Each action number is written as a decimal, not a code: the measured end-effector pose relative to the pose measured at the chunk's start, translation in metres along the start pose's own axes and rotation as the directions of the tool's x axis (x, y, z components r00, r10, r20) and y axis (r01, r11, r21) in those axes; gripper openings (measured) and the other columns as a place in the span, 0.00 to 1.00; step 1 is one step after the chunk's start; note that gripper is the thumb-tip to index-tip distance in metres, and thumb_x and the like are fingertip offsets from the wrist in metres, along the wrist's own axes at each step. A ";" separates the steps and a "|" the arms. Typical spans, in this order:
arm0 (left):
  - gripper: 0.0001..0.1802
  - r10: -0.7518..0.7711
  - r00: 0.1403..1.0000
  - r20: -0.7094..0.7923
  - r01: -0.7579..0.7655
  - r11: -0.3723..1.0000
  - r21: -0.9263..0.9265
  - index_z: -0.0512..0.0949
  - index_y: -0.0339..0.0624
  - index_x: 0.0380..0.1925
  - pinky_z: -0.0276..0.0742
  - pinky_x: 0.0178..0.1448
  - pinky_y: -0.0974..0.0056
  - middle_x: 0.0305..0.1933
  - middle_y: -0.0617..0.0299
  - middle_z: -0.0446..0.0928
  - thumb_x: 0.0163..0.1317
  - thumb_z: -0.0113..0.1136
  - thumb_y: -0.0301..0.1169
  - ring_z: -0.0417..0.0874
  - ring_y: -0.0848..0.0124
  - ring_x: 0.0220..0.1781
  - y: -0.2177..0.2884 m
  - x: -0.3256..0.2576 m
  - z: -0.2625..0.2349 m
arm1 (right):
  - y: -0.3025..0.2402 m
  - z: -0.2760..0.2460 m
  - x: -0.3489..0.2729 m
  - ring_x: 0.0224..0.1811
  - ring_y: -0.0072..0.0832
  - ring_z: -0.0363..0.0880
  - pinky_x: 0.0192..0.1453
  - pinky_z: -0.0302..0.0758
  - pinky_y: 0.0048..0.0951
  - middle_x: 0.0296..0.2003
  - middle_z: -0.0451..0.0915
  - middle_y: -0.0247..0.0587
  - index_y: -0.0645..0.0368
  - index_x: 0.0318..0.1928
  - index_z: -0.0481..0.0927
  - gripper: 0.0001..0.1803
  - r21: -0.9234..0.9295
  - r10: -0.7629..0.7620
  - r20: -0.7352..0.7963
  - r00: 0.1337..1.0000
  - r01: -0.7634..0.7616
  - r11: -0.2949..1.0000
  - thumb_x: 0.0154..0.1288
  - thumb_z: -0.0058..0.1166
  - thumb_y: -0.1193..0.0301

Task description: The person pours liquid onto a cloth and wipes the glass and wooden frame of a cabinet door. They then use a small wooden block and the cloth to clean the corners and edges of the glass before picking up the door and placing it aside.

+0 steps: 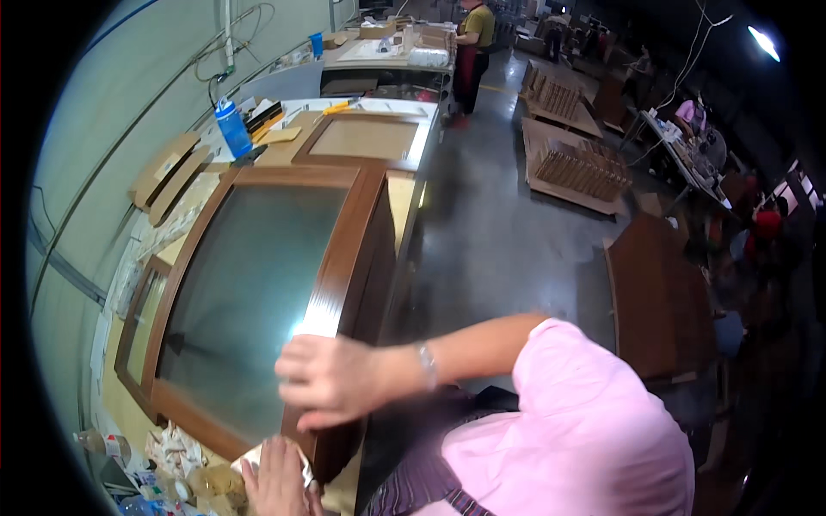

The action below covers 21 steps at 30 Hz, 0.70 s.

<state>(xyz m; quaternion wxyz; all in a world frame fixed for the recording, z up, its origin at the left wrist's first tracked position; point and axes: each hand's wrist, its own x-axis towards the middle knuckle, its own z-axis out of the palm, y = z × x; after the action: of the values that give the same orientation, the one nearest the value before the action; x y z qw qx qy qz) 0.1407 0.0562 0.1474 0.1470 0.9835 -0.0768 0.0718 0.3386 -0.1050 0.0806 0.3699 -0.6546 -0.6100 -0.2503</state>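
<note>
Resting at the lower edge of the view, the left hand is seen pressed on a crumpled pale cloth at the near corner of the framed glass door; the fingers are laid fairly flat on the cloth, and whether they are curled round it cannot be told. Just above it, the right hand is laid on the right rail of the door, fingers bent together over the edge of the wood, thumb underneath; a firm hold on the rail appears but is partly blurred. A wristband is noted on the right wrist, and a pink sleeve on the upper arm.

The door is observed lying flat on the workbench, filling most of its near half. Its frame is made of glossy reddish-brown wood with rounded rails; a bright glare is recorded on the right rail just beyond the right hand. The panel within is greyish-green, dull and frosted-looking. A smaller frame is seen beside it on the left.

Farther along the bench, a second brown-framed panel with a tan centre is laid, with a blue bottle just to its left. Beyond, stacked wooden pieces are noted on the floor, and a person in a yellow top is standing at a far table.
</note>
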 end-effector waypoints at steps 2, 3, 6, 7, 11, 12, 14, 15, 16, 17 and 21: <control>0.24 -0.135 0.991 -0.017 0.135 0.990 0.039 0.74 0.42 0.65 0.52 0.78 0.43 0.68 0.52 0.73 0.76 0.44 0.39 0.71 0.55 0.72 0.014 0.003 0.010 | 0.016 0.000 -0.002 0.36 0.41 0.69 0.40 0.68 0.40 0.33 0.67 0.45 0.59 0.28 0.70 0.28 0.159 -0.074 0.046 0.996 0.066 0.985 0.54 0.60 0.44; 0.24 -0.167 0.986 -0.016 0.168 0.985 0.037 0.74 0.41 0.65 0.51 0.78 0.44 0.68 0.51 0.73 0.77 0.43 0.40 0.71 0.55 0.72 0.019 -0.001 0.011 | 0.019 -0.006 0.000 0.36 0.41 0.69 0.40 0.68 0.40 0.33 0.67 0.44 0.60 0.28 0.71 0.29 0.221 -0.093 0.057 0.994 0.079 0.972 0.54 0.58 0.44; 0.25 -0.231 0.969 -0.083 0.241 0.960 0.141 0.73 0.36 0.65 0.51 0.78 0.43 0.68 0.50 0.74 0.76 0.44 0.39 0.72 0.54 0.72 0.033 -0.015 0.024 | 0.021 -0.015 -0.006 0.38 0.39 0.70 0.43 0.67 0.39 0.33 0.69 0.43 0.62 0.29 0.74 0.28 0.223 -0.093 0.042 0.995 0.081 0.971 0.46 0.64 0.47; 0.24 -0.303 0.951 -0.058 0.308 0.921 0.240 0.73 0.35 0.65 0.52 0.77 0.42 0.68 0.50 0.74 0.76 0.44 0.38 0.72 0.54 0.71 0.041 -0.013 0.025 | 0.017 -0.009 -0.006 0.39 0.38 0.70 0.45 0.66 0.37 0.34 0.70 0.42 0.62 0.28 0.75 0.28 0.228 -0.070 0.006 0.998 0.067 0.971 0.39 0.71 0.50; 0.21 -0.375 0.885 -0.276 0.419 0.899 0.125 0.76 0.35 0.62 0.56 0.76 0.46 0.66 0.49 0.76 0.72 0.48 0.31 0.74 0.53 0.70 0.049 0.017 0.048 | 0.014 0.009 0.006 0.36 0.41 0.71 0.42 0.69 0.40 0.32 0.69 0.44 0.64 0.31 0.74 0.29 0.324 -0.069 -0.007 0.998 0.067 0.944 0.51 0.56 0.46; 0.21 -0.444 0.861 -0.248 0.485 0.863 0.139 0.77 0.35 0.61 0.57 0.76 0.47 0.65 0.50 0.77 0.73 0.46 0.29 0.75 0.54 0.69 0.054 0.022 0.049 | 0.014 0.009 0.005 0.38 0.42 0.73 0.45 0.71 0.41 0.35 0.73 0.46 0.66 0.33 0.76 0.30 0.360 -0.054 0.126 0.991 0.005 0.933 0.48 0.55 0.46; 0.27 -0.436 0.863 -0.256 0.485 0.857 0.176 0.75 0.34 0.61 0.50 0.78 0.40 0.66 0.48 0.75 0.60 0.51 0.24 0.71 0.50 0.73 0.058 0.006 0.048 | 0.019 -0.003 0.007 0.41 0.43 0.76 0.47 0.74 0.41 0.39 0.76 0.49 0.66 0.37 0.78 0.28 0.366 -0.046 0.076 0.996 0.016 0.931 0.48 0.59 0.51; 0.26 -0.472 0.841 -0.264 0.512 0.852 0.110 0.76 0.35 0.60 0.49 0.79 0.40 0.66 0.48 0.76 0.59 0.49 0.22 0.72 0.52 0.72 0.061 0.007 0.045 | 0.027 -0.011 0.009 0.41 0.42 0.77 0.47 0.74 0.40 0.39 0.76 0.47 0.65 0.39 0.79 0.28 0.325 -0.039 0.095 0.995 0.006 0.946 0.46 0.61 0.52; 0.25 -0.480 0.823 -0.304 0.519 0.853 0.057 0.78 0.34 0.57 0.53 0.77 0.40 0.62 0.45 0.78 0.58 0.48 0.23 0.74 0.49 0.69 0.059 0.000 0.043 | 0.030 -0.014 0.010 0.40 0.41 0.74 0.46 0.70 0.39 0.36 0.74 0.46 0.65 0.35 0.79 0.27 0.319 -0.009 0.069 0.998 -0.013 0.948 0.45 0.63 0.53; 0.25 -0.542 0.760 -0.359 0.587 0.809 0.020 0.78 0.34 0.58 0.61 0.75 0.48 0.62 0.49 0.79 0.59 0.48 0.17 0.77 0.55 0.68 0.059 -0.013 0.038 | 0.030 -0.014 0.010 0.41 0.42 0.74 0.47 0.71 0.39 0.38 0.75 0.47 0.67 0.39 0.80 0.28 0.285 0.001 0.082 0.997 -0.025 0.958 0.47 0.64 0.54; 0.21 -0.845 0.133 -0.517 0.539 0.500 -0.678 0.77 0.27 0.59 0.73 0.64 0.65 0.58 0.50 0.81 0.67 0.46 0.15 0.81 0.67 0.58 0.051 -0.063 0.029 | 0.018 -0.009 0.012 0.39 0.38 0.79 0.38 0.74 0.34 0.42 0.79 0.44 0.65 0.48 0.81 0.32 0.194 -0.081 0.064 0.995 0.067 0.979 0.50 0.64 0.50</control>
<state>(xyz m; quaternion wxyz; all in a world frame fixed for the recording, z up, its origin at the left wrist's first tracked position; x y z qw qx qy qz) 0.0741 0.0074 0.1239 0.3411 0.7006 0.4630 0.4225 0.3593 -0.1045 0.0918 0.3995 -0.6012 -0.6682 -0.1803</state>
